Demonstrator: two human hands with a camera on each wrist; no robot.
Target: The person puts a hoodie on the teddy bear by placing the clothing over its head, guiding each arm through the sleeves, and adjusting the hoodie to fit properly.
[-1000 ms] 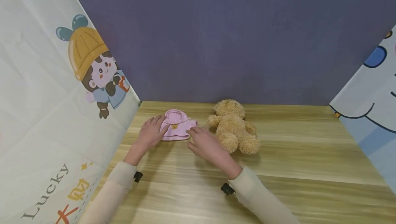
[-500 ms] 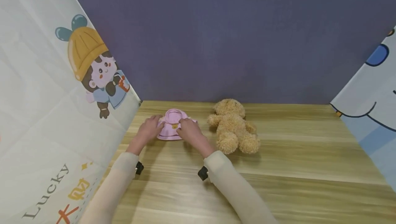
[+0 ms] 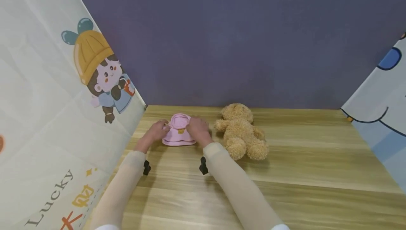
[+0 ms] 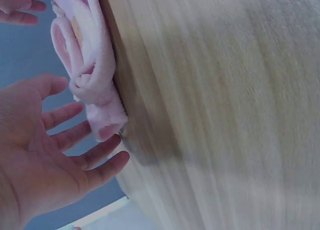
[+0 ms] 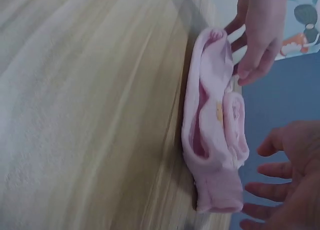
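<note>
A small pink hoodie [image 3: 178, 137] with a little yellow bear patch lies flat on the wooden table, its hood toward the back wall. My left hand [image 3: 156, 131] is at its left sleeve; in the left wrist view that hand [image 4: 55, 145] has its fingers spread beside the sleeve cuff. On the other side, my right hand [image 3: 198, 129] covers the right sleeve in the head view. From the right wrist, the right hand [image 5: 292, 177] shows loosely bent, parted fingers close to the hoodie's sleeve, pinching nothing.
To the right of the hoodie a tan plush teddy bear [image 3: 240, 131] lies on the table [image 3: 301, 159]. A dark blue-grey wall [image 3: 222, 39] stands behind. Printed white panels flank the left [image 3: 38, 92] and right [image 3: 374, 110] sides.
My right hand has moved left and forward from beside the teddy bear onto the hoodie's right side. The left hand stays by the left sleeve. The teddy bear keeps its place.
</note>
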